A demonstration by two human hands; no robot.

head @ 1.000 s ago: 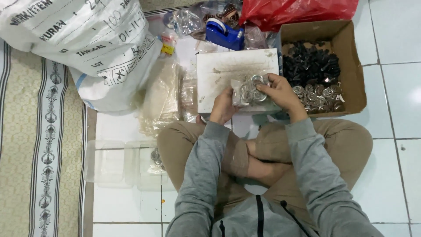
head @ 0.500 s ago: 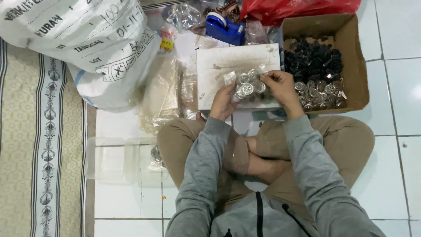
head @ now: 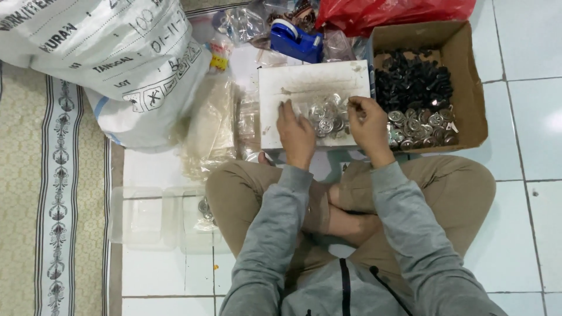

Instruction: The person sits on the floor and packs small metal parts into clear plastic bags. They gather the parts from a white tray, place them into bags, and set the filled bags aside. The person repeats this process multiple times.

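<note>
Both hands are down on the white board [head: 304,88], palms down, fingers curled loosely: the left hand [head: 295,133] rests at the near edge of a heap of silver metal caps [head: 328,114], the right hand [head: 367,120] pinches at the heap's right side, though whether it grips a cap I cannot tell. Around them: one big white printed sack [head: 111,58] far left, one cardboard box [head: 468,82] at right holding black and silver pieces, two clear plastic tubs [head: 143,216] by the left knee, one blue tape dispenser [head: 295,38] beyond the board.
</note>
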